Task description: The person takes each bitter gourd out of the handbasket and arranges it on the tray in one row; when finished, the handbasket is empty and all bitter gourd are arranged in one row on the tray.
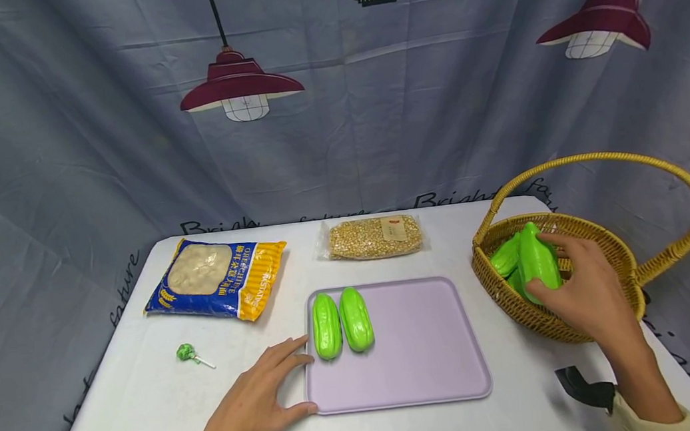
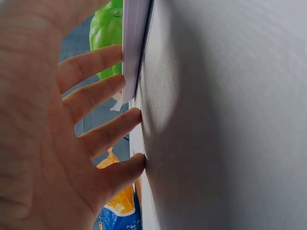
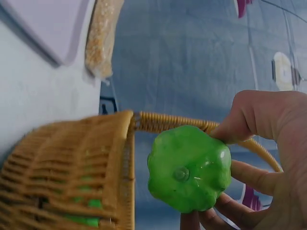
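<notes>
My right hand (image 1: 590,285) grips a plump, glossy green cucumber (image 1: 536,262) between thumb and fingers, at the wicker basket (image 1: 507,301). In the right wrist view, the lobed end of this cucumber (image 3: 189,170) faces the camera beside the basket rim. More green cucumbers (image 1: 506,255) lie inside the basket, partly hidden. Two similar cucumbers (image 1: 327,327) lie side by side at the left of a pale purple tray (image 1: 420,344). With its fingers spread, my left hand (image 1: 255,395) touches the tray's left edge; the left wrist view shows fingertips against the tray's side (image 2: 129,48).
A blue and yellow pasta bag (image 1: 217,278) lies at the back left, with a green lollipop (image 1: 186,353) in front of it. Behind the tray is a clear pack of yellow kernels (image 1: 376,238). The tall basket handle (image 1: 605,156) arches above the basket.
</notes>
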Action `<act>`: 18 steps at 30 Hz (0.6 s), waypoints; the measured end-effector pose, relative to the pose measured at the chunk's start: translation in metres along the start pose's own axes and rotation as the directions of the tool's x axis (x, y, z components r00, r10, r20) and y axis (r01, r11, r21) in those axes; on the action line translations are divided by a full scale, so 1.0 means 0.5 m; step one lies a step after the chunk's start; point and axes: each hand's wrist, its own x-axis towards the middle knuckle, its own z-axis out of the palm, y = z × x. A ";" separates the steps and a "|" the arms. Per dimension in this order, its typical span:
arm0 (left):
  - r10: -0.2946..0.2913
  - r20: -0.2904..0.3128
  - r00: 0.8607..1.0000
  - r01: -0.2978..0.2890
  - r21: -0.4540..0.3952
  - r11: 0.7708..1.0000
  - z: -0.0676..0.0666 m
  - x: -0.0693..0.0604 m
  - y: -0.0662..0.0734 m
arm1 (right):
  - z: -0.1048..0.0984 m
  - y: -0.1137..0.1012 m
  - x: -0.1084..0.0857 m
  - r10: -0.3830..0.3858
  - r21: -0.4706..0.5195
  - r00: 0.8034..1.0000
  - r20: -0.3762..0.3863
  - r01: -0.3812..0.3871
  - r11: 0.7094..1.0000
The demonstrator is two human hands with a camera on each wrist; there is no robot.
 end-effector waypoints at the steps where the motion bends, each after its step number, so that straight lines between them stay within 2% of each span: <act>1: 0.001 -0.002 1.000 -0.001 0.000 1.000 0.000 0.000 0.000 | 0.002 -0.005 -0.002 -0.006 0.008 1.000 0.002 0.006 1.000; 5: 0.002 -0.004 1.000 -0.002 -0.001 1.000 0.000 -0.001 0.000 | 0.015 -0.021 -0.005 -0.038 0.043 0.999 0.010 0.037 0.998; 13: 0.003 -0.003 1.000 -0.003 -0.004 1.000 0.000 0.001 0.001 | 0.056 -0.048 -0.013 -0.102 0.187 0.994 0.048 0.091 0.978; 18: 0.006 -0.005 1.000 -0.006 -0.005 1.000 -0.001 0.001 0.001 | 0.082 -0.064 -0.017 -0.152 0.199 0.986 0.072 0.135 0.971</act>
